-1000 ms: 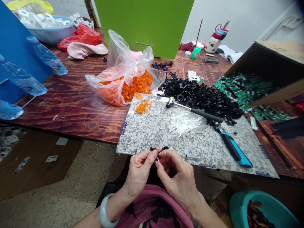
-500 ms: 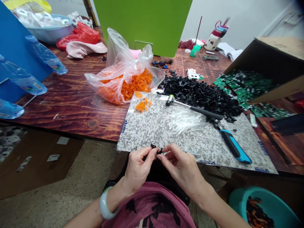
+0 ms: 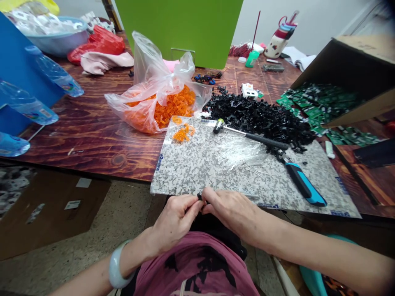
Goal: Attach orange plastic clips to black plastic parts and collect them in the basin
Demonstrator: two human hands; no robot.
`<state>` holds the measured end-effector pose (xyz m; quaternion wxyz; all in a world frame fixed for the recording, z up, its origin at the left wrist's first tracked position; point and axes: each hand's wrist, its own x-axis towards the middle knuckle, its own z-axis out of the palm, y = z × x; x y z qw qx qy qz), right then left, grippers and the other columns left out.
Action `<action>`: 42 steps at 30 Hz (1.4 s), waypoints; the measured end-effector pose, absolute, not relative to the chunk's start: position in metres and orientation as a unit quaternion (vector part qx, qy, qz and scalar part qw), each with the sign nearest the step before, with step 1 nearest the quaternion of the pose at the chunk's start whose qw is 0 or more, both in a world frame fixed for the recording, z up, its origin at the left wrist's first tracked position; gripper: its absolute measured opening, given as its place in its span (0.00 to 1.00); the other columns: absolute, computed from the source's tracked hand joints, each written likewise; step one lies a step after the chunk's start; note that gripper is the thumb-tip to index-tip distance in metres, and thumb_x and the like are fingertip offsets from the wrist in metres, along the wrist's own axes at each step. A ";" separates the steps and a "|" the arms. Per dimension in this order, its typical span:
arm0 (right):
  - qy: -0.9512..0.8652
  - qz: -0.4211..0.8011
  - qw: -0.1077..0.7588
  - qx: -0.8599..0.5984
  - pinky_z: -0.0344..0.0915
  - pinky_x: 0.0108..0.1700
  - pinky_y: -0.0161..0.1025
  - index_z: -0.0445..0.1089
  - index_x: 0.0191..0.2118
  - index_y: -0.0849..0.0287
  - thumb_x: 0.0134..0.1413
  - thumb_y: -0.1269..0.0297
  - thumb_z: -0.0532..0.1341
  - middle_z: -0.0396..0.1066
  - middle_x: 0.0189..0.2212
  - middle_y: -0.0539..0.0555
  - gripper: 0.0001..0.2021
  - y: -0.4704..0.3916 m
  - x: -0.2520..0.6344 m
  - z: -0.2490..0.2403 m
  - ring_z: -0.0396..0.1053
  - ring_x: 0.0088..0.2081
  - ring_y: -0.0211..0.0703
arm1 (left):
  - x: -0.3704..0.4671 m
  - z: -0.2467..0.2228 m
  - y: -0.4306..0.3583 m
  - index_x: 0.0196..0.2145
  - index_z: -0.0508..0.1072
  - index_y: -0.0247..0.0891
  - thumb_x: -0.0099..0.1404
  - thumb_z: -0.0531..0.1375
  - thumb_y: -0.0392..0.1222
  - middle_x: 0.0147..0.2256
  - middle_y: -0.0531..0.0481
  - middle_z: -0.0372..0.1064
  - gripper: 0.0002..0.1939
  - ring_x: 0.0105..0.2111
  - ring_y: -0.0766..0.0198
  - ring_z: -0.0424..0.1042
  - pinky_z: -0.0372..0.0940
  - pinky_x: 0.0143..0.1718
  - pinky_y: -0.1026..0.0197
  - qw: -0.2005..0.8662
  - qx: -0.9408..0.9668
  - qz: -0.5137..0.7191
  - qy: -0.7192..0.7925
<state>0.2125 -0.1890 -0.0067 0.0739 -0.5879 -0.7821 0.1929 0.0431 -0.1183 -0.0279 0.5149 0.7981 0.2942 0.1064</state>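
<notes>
My left hand (image 3: 177, 213) and my right hand (image 3: 230, 211) meet just in front of the near edge of the speckled board (image 3: 185, 176). Between their fingertips is a small black plastic part (image 3: 199, 197), mostly covered by the fingers. The left thumb and index finger pinch it, and the right fingers close on it from the other side. Beyond them on the board lie thin clear pins (image 3: 237, 154), a few orange pieces (image 3: 182, 133), a small hammer (image 3: 247, 135) and blue-handled pliers (image 3: 304, 183).
A heap of black parts (image 3: 256, 117) covers the board's far side. Left of it sits a clear bag (image 3: 145, 88) of orange pieces. A cardboard box (image 3: 364, 82) spilling green circuit boards (image 3: 327, 102) stands right. A teal bucket (image 3: 310, 277) is below right, partly behind my forearm.
My right hand has turned over, its wrist and forearm swinging outward to the right, fingers drawn in against the left. The black part is more covered, and my left wrist sits lower.
</notes>
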 end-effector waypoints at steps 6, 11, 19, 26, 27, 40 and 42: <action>-0.783 0.197 0.214 -0.550 0.57 0.25 0.32 0.59 0.38 0.59 0.63 0.59 0.53 0.69 0.25 0.51 0.08 -0.192 0.227 -0.010 0.68 0.25 0.38 | 0.043 -0.024 -0.115 0.21 0.66 0.34 0.66 0.51 0.44 0.21 0.55 0.60 0.18 0.23 0.69 0.58 0.54 0.25 0.66 0.653 0.691 0.061 0.304; -0.766 0.134 0.313 -0.545 0.57 0.25 0.30 0.61 0.35 0.59 0.62 0.55 0.54 0.67 0.23 0.48 0.11 -0.203 0.229 -0.020 0.65 0.23 0.34 | 0.042 -0.025 -0.115 0.22 0.70 0.32 0.61 0.59 0.45 0.21 0.54 0.62 0.15 0.23 0.70 0.59 0.54 0.25 0.67 0.739 0.592 0.042 0.320; -0.761 0.053 0.364 -0.533 0.57 0.25 0.31 0.63 0.30 0.60 0.60 0.58 0.58 0.65 0.19 0.47 0.11 -0.204 0.228 -0.024 0.62 0.21 0.33 | 0.045 -0.027 -0.116 0.31 0.76 0.31 0.55 0.64 0.42 0.22 0.54 0.67 0.10 0.23 0.70 0.63 0.58 0.27 0.68 0.773 0.523 0.074 0.352; -0.676 0.161 0.378 -0.612 0.60 0.27 0.31 0.64 0.32 0.58 0.52 0.52 0.63 0.67 0.23 0.49 0.14 -0.208 0.224 -0.032 0.63 0.23 0.34 | 0.048 -0.031 -0.120 0.29 0.76 0.32 0.53 0.65 0.44 0.21 0.55 0.66 0.11 0.23 0.70 0.63 0.58 0.26 0.68 0.760 0.507 0.131 0.386; -0.655 0.192 0.385 -0.621 0.61 0.27 0.31 0.64 0.33 0.58 0.51 0.52 0.64 0.67 0.25 0.49 0.14 -0.209 0.223 -0.034 0.64 0.24 0.34 | 0.048 -0.031 -0.120 0.28 0.75 0.32 0.53 0.66 0.44 0.21 0.55 0.66 0.11 0.23 0.70 0.63 0.57 0.25 0.68 0.754 0.510 0.132 0.392; -0.494 0.435 0.407 -0.634 0.58 0.28 0.32 0.67 0.33 0.60 0.56 0.57 0.59 0.64 0.23 0.47 0.10 -0.209 0.207 -0.030 0.60 0.25 0.34 | 0.045 -0.038 -0.122 0.30 0.74 0.31 0.56 0.63 0.44 0.23 0.54 0.64 0.11 0.24 0.69 0.61 0.58 0.26 0.67 0.735 0.547 0.136 0.377; -0.505 0.426 0.398 -0.636 0.56 0.28 0.32 0.66 0.29 0.60 0.58 0.58 0.58 0.62 0.22 0.47 0.11 -0.207 0.206 -0.031 0.58 0.25 0.34 | 0.045 -0.038 -0.123 0.29 0.73 0.31 0.58 0.62 0.43 0.23 0.54 0.63 0.10 0.24 0.70 0.61 0.58 0.26 0.67 0.728 0.561 0.136 0.371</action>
